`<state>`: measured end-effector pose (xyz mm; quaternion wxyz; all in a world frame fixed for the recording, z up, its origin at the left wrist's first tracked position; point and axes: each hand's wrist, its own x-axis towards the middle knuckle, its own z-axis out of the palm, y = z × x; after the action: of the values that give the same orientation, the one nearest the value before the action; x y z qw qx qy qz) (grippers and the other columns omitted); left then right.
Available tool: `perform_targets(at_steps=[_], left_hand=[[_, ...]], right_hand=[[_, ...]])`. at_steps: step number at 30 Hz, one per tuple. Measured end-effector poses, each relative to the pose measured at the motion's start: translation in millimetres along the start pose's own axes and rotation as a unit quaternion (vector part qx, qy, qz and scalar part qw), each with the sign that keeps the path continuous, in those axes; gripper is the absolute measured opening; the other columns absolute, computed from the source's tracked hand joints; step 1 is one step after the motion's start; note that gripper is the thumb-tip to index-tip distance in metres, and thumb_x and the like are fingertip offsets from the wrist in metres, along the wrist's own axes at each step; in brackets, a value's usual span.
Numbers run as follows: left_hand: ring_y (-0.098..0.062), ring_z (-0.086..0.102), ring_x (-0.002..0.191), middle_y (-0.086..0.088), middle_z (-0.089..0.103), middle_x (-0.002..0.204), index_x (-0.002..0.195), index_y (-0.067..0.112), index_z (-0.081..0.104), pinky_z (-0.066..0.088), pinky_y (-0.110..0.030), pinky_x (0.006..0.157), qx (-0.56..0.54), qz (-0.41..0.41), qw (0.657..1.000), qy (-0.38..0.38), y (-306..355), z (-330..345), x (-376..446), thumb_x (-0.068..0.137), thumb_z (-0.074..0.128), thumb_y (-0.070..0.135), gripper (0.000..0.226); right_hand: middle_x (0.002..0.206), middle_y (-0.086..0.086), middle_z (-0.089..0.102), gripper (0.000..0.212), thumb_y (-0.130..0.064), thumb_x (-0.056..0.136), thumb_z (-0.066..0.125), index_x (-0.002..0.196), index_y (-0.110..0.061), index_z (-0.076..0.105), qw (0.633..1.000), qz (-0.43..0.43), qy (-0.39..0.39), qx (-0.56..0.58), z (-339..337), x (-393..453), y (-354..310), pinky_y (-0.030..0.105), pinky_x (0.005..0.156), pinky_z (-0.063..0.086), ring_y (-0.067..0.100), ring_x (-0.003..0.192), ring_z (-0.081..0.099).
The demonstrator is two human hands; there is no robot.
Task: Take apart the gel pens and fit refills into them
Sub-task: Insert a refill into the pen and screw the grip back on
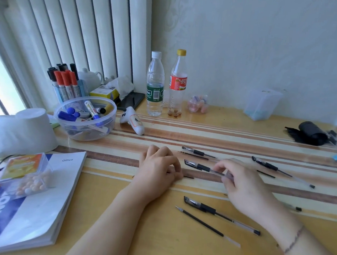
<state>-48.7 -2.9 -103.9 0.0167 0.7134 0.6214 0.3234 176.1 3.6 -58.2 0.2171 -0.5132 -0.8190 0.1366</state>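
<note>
There is a single wide-angle view, from the person's head, looking forward and down across the desk [157, 235] toward the wall [267, 44] and the radiator [81, 27] in the left corner. It sits close: both forearms enter from the bottom edge, and straight lines bow near the borders.

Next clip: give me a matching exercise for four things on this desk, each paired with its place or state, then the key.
Things:
1. gel pen
2. water bottle
3. blue markers
4. candy box

Places or states:
A. on the book
B. in the clear bowl
C. held by the right hand
D. upright by the wall, white cap

Pairs: 1-C, 2-D, 3-B, 4-A
</note>
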Motion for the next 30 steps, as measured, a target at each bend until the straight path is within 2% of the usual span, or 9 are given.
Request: perform_targets(at_steps=[3, 5, 11, 14, 19, 21, 23, 27, 30], left_hand=[[-0.015, 0.034, 0.094, 0.014, 0.05, 0.088, 0.077, 0.027, 0.072, 0.028, -0.033, 0.089, -0.024, -0.016, 1.0, -0.002, 1, -2, -2, 0.076, 0.076, 0.032, 0.007], [-0.014, 0.033, 0.093, 0.014, 0.049, 0.086, 0.078, 0.028, 0.072, 0.028, -0.032, 0.088, -0.034, -0.027, 0.999, -0.013, 2, -4, -2, 0.076, 0.076, 0.034, 0.008], [-0.016, 0.035, 0.094, 0.013, 0.05, 0.087, 0.078, 0.03, 0.07, 0.03, -0.032, 0.086, -0.023, -0.025, 0.999, -0.022, 3, -7, -1, 0.074, 0.077, 0.039, 0.012], [-0.017, 0.037, 0.092, 0.013, 0.05, 0.084, 0.076, 0.03, 0.066, 0.03, -0.032, 0.084, -0.035, -0.032, 0.999, -0.01, 4, -7, -1, 0.07, 0.079, 0.04, 0.017], [-0.015, 0.039, 0.089, 0.014, 0.05, 0.081, 0.076, 0.031, 0.064, 0.035, -0.036, 0.088, -0.051, -0.036, 0.998, -0.028, 4, -8, -1, 0.071, 0.078, 0.04, 0.018], [-0.014, 0.039, 0.088, 0.014, 0.05, 0.079, 0.074, 0.031, 0.063, 0.036, -0.035, 0.088, -0.063, -0.035, 0.997, -0.03, 4, -9, -2, 0.072, 0.077, 0.042, 0.018], [-0.014, 0.04, 0.087, 0.013, 0.051, 0.078, 0.074, 0.03, 0.064, 0.037, -0.034, 0.084, -0.074, -0.033, 0.997, -0.014, 7, -9, -2, 0.075, 0.075, 0.044, 0.018], [-0.014, 0.041, 0.086, 0.012, 0.053, 0.078, 0.078, 0.029, 0.065, 0.035, -0.031, 0.077, -0.073, -0.025, 0.997, 0.006, 18, -12, 1, 0.083, 0.067, 0.044, 0.016], [-0.012, 0.042, 0.092, 0.015, 0.053, 0.087, 0.087, 0.033, 0.064, 0.035, -0.032, 0.084, 0.01, 0.012, 0.999, -0.042, 39, -15, 8, 0.087, 0.061, 0.047, 0.014]], right_hand=[[0.093, -0.026, 0.053, 0.031, -0.005, 0.092, 0.054, 0.109, -0.03, 0.061, 1.0, 0.003, -0.022, -0.018, 5, -1, -3, 0.012, 0.076, 0.043, 0.0, 0.089, 0.053], [0.101, -0.018, 0.06, 0.032, -0.004, 0.091, 0.055, 0.111, -0.028, 0.063, 1.0, 0.01, -0.021, -0.019, 5, 3, -6, 0.012, 0.081, 0.044, 0.003, 0.093, 0.056], [0.097, -0.014, 0.068, 0.035, -0.002, 0.087, 0.054, 0.107, -0.03, 0.065, 0.999, -0.001, -0.037, -0.017, 14, 39, -35, 0.029, 0.082, 0.053, 0.01, 0.089, 0.062], [0.098, -0.015, 0.07, 0.034, -0.006, 0.088, 0.058, 0.11, -0.032, 0.064, 0.996, -0.005, -0.084, -0.007, 27, 41, -41, 0.031, 0.081, 0.054, 0.01, 0.089, 0.063], [0.108, -0.015, 0.068, 0.028, -0.017, 0.094, 0.054, 0.117, -0.029, 0.063, 0.996, -0.026, -0.084, 0.013, 12, 31, -21, 0.026, 0.088, 0.052, 0.003, 0.098, 0.062], [0.103, -0.018, 0.067, 0.025, -0.016, 0.093, 0.057, 0.11, -0.032, 0.064, 0.998, -0.006, -0.041, 0.039, -14, 28, 0, 0.016, 0.084, 0.049, -0.005, 0.091, 0.06], [0.092, -0.016, 0.069, 0.019, -0.018, 0.088, 0.065, 0.096, -0.035, 0.066, 0.999, 0.023, -0.025, 0.036, -46, 19, 27, 0.011, 0.072, 0.046, -0.004, 0.081, 0.061], [0.077, -0.007, 0.067, 0.009, -0.037, 0.079, 0.074, 0.083, -0.043, 0.068, 0.978, 0.117, -0.157, -0.07, -83, -7, 70, 0.022, 0.06, 0.043, 0.008, 0.065, 0.058], [0.081, -0.016, 0.064, 0.009, -0.044, 0.075, 0.076, 0.08, -0.042, 0.069, 0.975, 0.109, -0.177, -0.084, -77, -13, 79, 0.019, 0.061, 0.042, 0.002, 0.072, 0.058]])
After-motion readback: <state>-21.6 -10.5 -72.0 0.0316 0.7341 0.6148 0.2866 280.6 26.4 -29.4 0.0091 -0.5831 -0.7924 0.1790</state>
